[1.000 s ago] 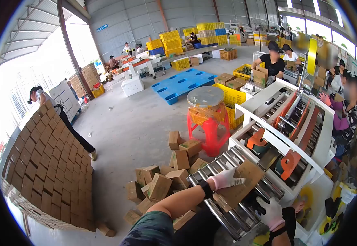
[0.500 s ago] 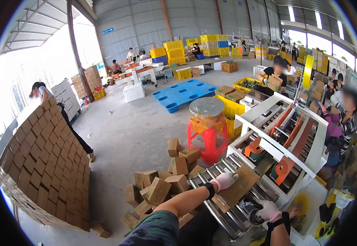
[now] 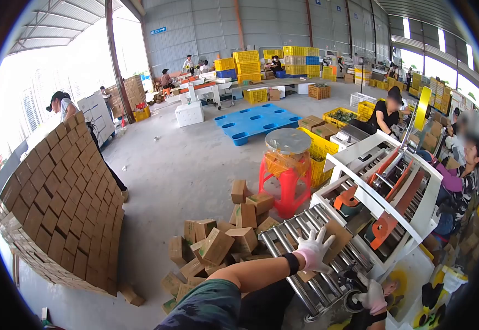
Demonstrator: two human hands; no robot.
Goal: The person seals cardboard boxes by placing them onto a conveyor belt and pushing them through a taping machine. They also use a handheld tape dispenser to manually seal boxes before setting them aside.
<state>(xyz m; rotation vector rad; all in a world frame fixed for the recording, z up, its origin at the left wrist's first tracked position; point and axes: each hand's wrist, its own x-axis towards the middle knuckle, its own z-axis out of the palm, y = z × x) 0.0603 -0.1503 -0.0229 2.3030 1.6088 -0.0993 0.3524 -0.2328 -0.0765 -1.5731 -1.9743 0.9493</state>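
Cartons of brown cardboard lie beside the silver roller conveyor, one carton on it under the spread left hand, the right hand gripping a black tape dispenser.

The roller conveyor at near right carries a flat brown carton across its metal rollers, while the grey concrete floor bears a jumbled heap of small boxes left of it, a red stool beyond, and a blue pallet farther off.
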